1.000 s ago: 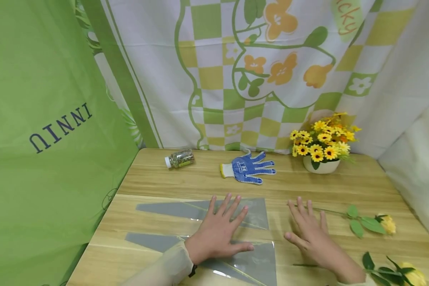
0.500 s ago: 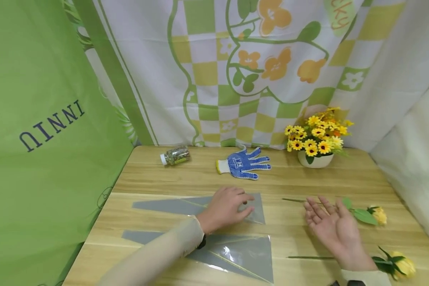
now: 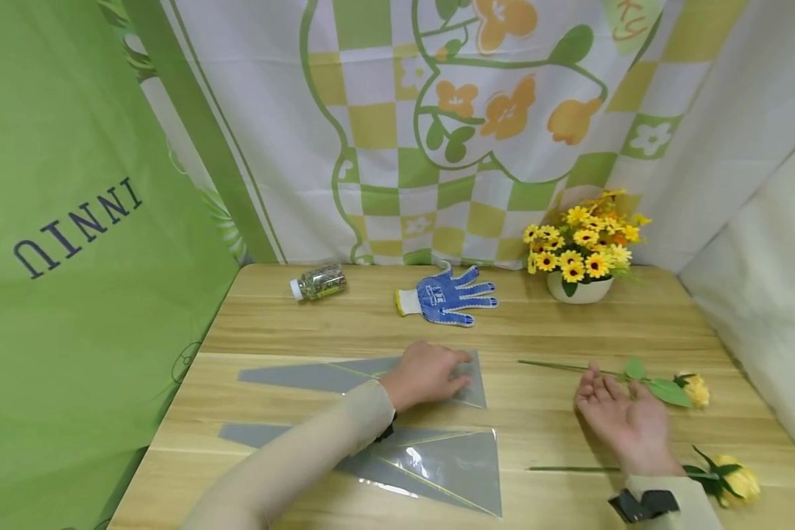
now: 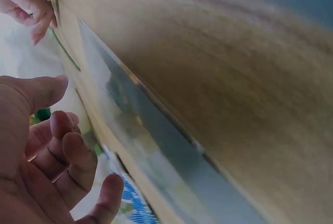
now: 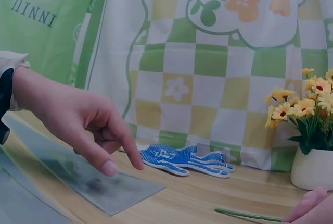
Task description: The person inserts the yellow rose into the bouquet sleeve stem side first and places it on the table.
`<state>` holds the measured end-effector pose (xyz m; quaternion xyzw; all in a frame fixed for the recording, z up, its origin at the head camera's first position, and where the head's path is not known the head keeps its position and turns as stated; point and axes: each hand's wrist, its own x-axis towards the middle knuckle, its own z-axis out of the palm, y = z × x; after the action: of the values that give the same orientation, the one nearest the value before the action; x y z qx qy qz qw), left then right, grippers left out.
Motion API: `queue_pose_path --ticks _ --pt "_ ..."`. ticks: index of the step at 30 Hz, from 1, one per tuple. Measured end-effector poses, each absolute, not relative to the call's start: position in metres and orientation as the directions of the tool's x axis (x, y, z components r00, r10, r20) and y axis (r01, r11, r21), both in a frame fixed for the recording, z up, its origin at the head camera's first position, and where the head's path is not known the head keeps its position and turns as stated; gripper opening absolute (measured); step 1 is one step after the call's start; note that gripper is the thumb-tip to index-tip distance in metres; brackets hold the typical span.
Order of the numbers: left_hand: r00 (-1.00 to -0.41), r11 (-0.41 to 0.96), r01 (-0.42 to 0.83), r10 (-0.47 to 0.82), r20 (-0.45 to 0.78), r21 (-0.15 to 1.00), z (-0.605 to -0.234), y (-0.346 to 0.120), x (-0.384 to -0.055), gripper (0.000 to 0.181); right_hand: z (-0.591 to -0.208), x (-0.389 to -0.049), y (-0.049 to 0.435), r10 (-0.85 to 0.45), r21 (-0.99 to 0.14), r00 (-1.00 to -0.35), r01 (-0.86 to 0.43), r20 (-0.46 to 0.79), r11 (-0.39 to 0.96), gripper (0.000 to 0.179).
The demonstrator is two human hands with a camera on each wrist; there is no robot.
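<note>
My left hand (image 3: 425, 374) hovers above the wide end of the upper clear tapered plastic sleeve (image 3: 324, 377). Its fingers are loosely bent, and the left wrist view shows nothing between them. A second tapered sleeve (image 3: 460, 475) lies nearer, partly under the left forearm. On the right, my right hand (image 3: 626, 423) is turned palm up with relaxed fingers, beside the stem of a yellow artificial rose (image 3: 695, 390); whether it touches the stem I cannot tell. Another yellow rose (image 3: 738, 478) lies nearer the front, its stem passing partly behind the right hand and wrist.
Along the back of the wooden table (image 3: 364, 327) lie a white-capped jar (image 3: 321, 282) on its side and a blue-and-white work glove (image 3: 444, 296). A white pot of yellow flowers (image 3: 579, 287) stands at back right. Curtains (image 3: 371, 169) hang close behind.
From lying spread palm down, my left hand has lifted and bent its fingers over the upper sleeve. My right hand has turned palm up and shifted right. The head view has tilted slightly.
</note>
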<state>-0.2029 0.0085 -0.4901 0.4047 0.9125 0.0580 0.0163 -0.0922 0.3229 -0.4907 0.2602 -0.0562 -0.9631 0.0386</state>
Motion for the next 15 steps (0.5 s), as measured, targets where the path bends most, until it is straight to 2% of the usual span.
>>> queue_pose_path --ticks 3,7,11,13,15 --pt "-0.69 0.684 0.713 0.723 -0.02 0.152 -0.493 0.006 -0.209 0.044 -0.492 -0.096 0.323 -0.093 0.128 -0.855 0.032 -0.511 -0.991 0.05" --pt "-0.706 0.697 0.667 0.704 -0.075 0.264 -0.498 0.005 -0.217 0.047 -0.493 -0.101 0.325 -0.078 0.125 -0.851 0.015 -0.519 -0.992 0.046" --pt "-0.715 0.693 0.617 0.692 -0.103 0.373 -0.504 0.008 -0.224 0.052 -0.494 -0.104 0.326 -0.066 0.122 -0.845 0.001 -0.531 -0.993 0.034" --pt "-0.71 0.685 0.616 0.697 -0.101 0.389 -0.506 0.009 -0.226 0.055 -0.495 -0.104 0.326 -0.059 0.109 -0.849 0.002 -0.525 -0.994 0.025" --pt "-0.701 0.682 0.628 0.705 -0.107 0.375 -0.508 0.01 -0.226 0.059 -0.496 -0.103 0.324 -0.049 0.075 -0.858 0.013 -0.511 -0.997 0.023"
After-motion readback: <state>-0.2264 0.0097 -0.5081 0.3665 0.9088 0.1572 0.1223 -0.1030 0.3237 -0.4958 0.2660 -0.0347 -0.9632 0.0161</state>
